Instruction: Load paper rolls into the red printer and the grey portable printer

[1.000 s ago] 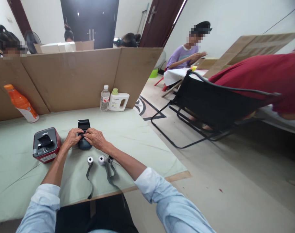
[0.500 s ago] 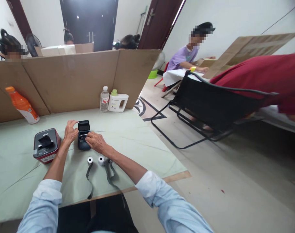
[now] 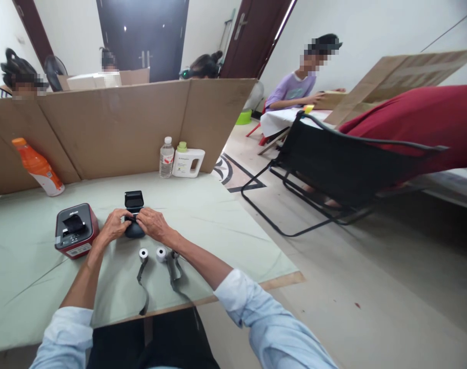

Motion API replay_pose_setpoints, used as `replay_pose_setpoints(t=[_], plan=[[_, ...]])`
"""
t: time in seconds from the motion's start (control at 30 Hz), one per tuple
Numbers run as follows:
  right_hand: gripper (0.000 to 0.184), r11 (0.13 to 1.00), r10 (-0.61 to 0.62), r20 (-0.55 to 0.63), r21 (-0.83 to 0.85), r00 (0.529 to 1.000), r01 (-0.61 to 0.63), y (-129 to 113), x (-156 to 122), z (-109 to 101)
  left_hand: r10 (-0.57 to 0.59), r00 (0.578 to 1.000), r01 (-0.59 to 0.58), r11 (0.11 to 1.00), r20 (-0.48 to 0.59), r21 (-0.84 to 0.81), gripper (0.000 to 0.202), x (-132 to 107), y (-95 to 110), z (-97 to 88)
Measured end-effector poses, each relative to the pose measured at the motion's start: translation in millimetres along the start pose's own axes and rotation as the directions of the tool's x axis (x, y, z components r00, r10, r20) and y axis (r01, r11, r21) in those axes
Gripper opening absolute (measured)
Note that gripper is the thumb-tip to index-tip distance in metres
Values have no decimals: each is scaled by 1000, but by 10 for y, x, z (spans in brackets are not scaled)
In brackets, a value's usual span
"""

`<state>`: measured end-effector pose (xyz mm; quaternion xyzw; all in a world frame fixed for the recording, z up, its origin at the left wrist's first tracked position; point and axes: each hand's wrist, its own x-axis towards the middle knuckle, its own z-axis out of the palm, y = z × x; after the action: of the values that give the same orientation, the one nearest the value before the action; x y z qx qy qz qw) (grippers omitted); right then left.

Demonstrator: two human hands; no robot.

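Observation:
A small black printer with its lid raised stands on the green-covered table. My left hand grips its left side with curled fingers. My right hand is closed over its front, fingertips at the paper bay. Two small white paper rolls lie just in front of my hands, each beside a dark strap.
A red and black printer sits to the left. An orange bottle, a water bottle and a white jug stand against the cardboard screen. A black folding chair and other people are on the right.
My left hand came down from the raised lid back onto the black printer's side. My right hand stayed on the printer's front.

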<state>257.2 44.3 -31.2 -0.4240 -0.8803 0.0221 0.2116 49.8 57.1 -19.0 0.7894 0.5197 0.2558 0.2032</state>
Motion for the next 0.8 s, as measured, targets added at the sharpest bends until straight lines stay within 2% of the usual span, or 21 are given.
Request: replay_pose_setpoints(t=[0.1,0.3,0.47,0.63,0.8], plan=[[12,1000,5,8,8,1000,-5,0,20,-6,8,998,-8,1000,-58,-1,20,35,-10,58],[9,999,19,9,-35,1000,-19,-25,81,10,76,993,-74,997,-92,19,15,30,-72,93],[22,999,-8,12,-54,1000,8,-43,67,20,130,991,-129,991,-25,42,19,44,-33,0],[17,1000,3,-14,-13,1000,-3,-34,50,7,139,987,-142,989,77,43,24,103,53,-94],[16,1000,-8,-18,5,1000,8,-51,65,27,129,988,-134,990,89,50,26,84,45,-117]])
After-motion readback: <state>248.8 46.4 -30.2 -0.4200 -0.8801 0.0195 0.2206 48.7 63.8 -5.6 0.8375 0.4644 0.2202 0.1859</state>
